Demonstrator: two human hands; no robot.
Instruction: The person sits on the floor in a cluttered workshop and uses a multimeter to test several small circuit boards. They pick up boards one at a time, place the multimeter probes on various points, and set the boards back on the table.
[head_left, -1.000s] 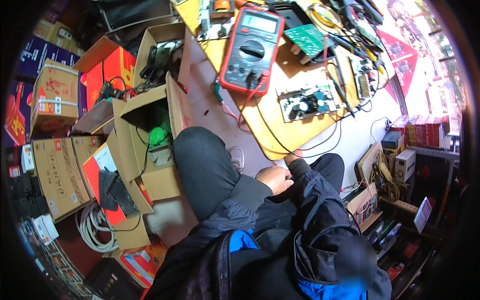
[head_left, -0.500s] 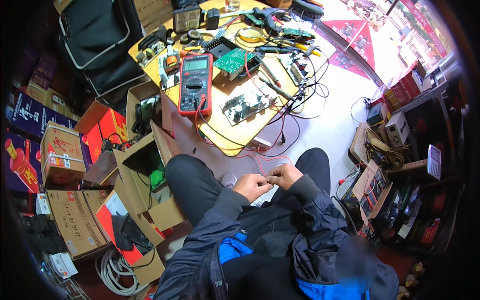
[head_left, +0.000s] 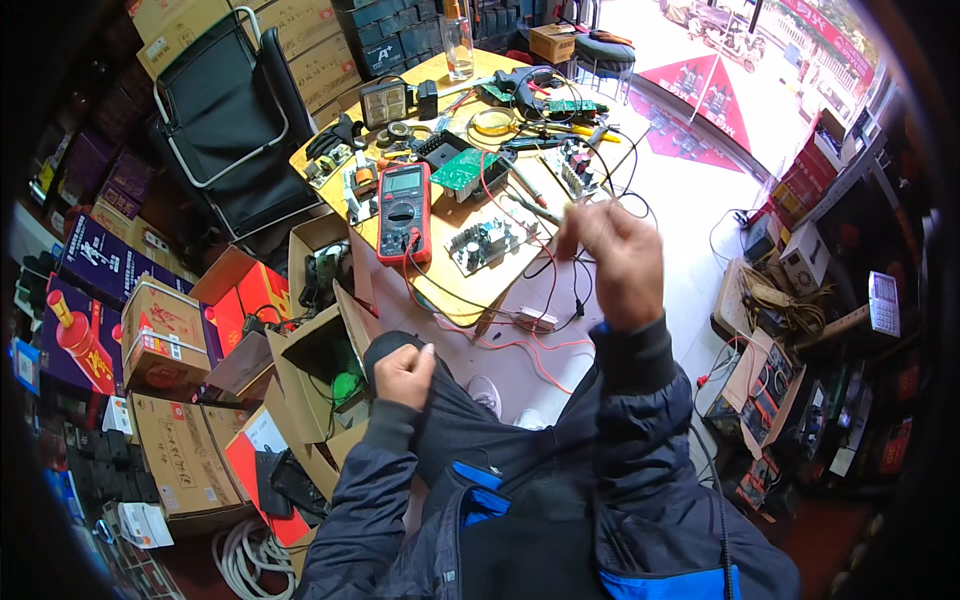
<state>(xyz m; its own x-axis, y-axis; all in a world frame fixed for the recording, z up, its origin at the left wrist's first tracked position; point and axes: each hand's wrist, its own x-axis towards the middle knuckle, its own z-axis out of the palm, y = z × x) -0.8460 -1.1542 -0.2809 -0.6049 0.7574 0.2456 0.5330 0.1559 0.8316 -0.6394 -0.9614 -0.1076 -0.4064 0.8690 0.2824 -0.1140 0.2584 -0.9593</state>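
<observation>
My left hand [head_left: 405, 377] is closed in a loose fist over my left thigh, thumb along the top; whatever may be inside is hidden. My right hand [head_left: 628, 262] is raised off the table's near right corner, its curled fingers smeared by motion. Close to its fingertips in the picture lies a dark pen-shaped tool [head_left: 537, 208]. A bare circuit board with components [head_left: 492, 243] lies near the table's front edge. Left of it is a red multimeter [head_left: 404, 215], with a red and a black lead plugged in. Behind the board sits a green circuit board [head_left: 463, 172].
The yellow table [head_left: 447, 290] also carries tape rolls, a drinking glass [head_left: 458, 50] and tangled cables. Open cardboard boxes [head_left: 320, 345] stand by my left leg. A black chair [head_left: 225, 125] is behind them. On the right are shelves and a box of tools [head_left: 765, 385].
My hands, together over my lap before, have parted. The right one has risen forward toward the table; the left has drawn back to the left. The view has tilted up, showing more background.
</observation>
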